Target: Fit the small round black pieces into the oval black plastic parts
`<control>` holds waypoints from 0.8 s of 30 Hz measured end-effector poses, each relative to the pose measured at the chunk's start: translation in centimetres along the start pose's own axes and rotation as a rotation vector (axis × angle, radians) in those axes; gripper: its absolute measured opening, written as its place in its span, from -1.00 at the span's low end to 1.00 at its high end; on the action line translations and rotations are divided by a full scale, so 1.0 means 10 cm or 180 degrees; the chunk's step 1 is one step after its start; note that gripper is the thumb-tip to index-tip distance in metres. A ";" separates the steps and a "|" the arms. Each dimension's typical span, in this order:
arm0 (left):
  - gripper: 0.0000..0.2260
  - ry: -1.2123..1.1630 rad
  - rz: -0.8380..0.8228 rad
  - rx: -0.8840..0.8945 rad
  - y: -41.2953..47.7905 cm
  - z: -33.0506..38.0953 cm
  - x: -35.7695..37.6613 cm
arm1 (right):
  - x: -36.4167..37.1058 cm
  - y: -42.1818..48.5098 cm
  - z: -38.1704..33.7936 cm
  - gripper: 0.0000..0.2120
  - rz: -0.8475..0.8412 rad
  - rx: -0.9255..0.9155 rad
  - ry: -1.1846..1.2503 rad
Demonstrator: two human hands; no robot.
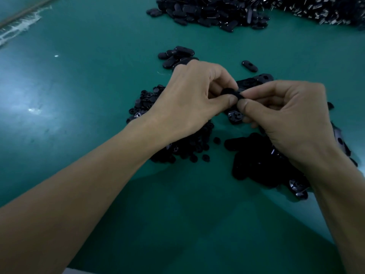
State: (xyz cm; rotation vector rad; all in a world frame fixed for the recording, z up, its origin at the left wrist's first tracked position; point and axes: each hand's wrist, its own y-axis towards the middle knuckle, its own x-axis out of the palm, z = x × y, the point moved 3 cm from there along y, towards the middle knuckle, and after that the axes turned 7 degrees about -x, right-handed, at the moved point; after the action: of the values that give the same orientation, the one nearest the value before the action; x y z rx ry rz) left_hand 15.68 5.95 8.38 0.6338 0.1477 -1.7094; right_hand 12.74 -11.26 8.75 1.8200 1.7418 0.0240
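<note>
- The small round pieces [141, 104] are matte black plastic, button-like. They lie in a loose pile that runs under the left wrist and spills toward the near side.
- The oval parts [256, 163] are black plastic with rounded ends. They form a dark heap under the right wrist, and a few of them show a paler, ribbed inner face.
- One overturned oval part [235, 115] lies just below the fingertips, its grey inside facing up.
- A small cluster of glossy ovals [178, 55] sits just beyond the left knuckles. A single oval [249, 65] with a hole in its middle lies apart to the right of the cluster.
- At the far edge is a big heap of ovals [213, 12]. Beside it on the right is a heap of pieces with thin, shiny metal glints [325, 10].
- The table [79, 91] is covered in a smooth teal-green mat that shows a soft patch of glare at the left. A frayed white strip [21, 26] runs along its far left edge. The light is dim.
- The left hand [189, 99] is curled, with thumb and fingertips pinching a held black part [233, 93] above the table, between the two piles.
- The right hand [286, 115] is also curled, with thumb and forefinger pinching the same part from the other side. The two thumbs almost touch.
- Fingers hide most of that part, so I cannot tell whether a round piece is seated in it.
</note>
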 end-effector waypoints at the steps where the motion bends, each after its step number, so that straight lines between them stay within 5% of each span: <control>1: -0.92 -0.0004 -0.0014 -0.0041 0.01 -0.01 -0.01 | 0.00 0.00 0.01 -0.86 0.0000 -0.0002 -0.0031; 8: -0.83 -0.0352 0.0585 -0.0610 0.26 -0.18 -0.26 | 0.03 -0.06 -0.01 -0.76 -0.0079 -0.0156 -0.1444; 14: -0.79 -0.0131 0.1251 -0.1098 0.59 -0.44 -0.52 | 0.01 -0.05 -0.01 -0.66 -0.0776 -0.0098 -0.2615; 18: -0.89 0.0064 0.1287 -0.1288 0.71 -0.60 -0.48 | 0.07 -0.08 -0.04 -0.56 -0.1127 0.0113 -0.2801; 24: -0.89 0.0413 0.1287 -0.1067 0.73 -0.62 -0.42 | 0.08 -0.07 -0.07 -0.70 -0.0953 0.0021 -0.2736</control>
State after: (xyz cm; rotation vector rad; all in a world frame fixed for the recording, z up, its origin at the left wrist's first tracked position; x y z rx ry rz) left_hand 25.02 10.46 6.98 0.4840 0.3644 -1.2191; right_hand 11.95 -10.34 8.68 1.2496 1.3355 -0.7671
